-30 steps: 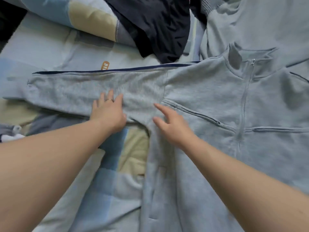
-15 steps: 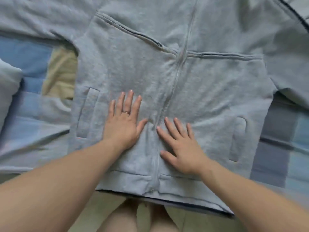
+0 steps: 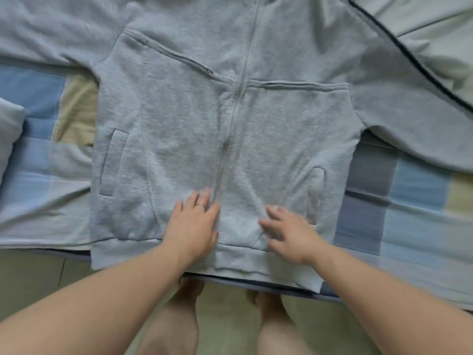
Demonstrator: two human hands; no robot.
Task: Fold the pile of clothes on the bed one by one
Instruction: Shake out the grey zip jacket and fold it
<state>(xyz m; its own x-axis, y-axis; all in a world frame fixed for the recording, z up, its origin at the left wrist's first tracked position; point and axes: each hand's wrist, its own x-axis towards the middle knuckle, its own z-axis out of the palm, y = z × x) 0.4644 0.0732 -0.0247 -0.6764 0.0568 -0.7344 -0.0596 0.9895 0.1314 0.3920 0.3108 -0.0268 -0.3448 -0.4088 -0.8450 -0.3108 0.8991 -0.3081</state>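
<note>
A light grey zip-up jacket (image 3: pixel 184 129) lies front up and spread flat on the bed, its hem at the near edge and its sleeves stretched out to both sides. My left hand (image 3: pixel 193 225), a ring on one finger, presses flat on the fabric just left of the zipper near the hem. My right hand (image 3: pixel 289 233) rests flat with spread fingers just right of the zipper. Neither hand grips the cloth.
A patchwork bedcover (image 3: pixel 409 201) in blue, grey and beige lies under the jacket. A pale green garment with dark piping (image 3: pixel 440 47) sits at the upper right. A pillow edge (image 3: pixel 9 134) shows at left. My legs and the floor (image 3: pixel 230 316) are below the bed edge.
My hands moved from the left sleeve and armpit to the lower front and slid down toward the hem. The view dropped from the collar to the jacket's bottom edge.
</note>
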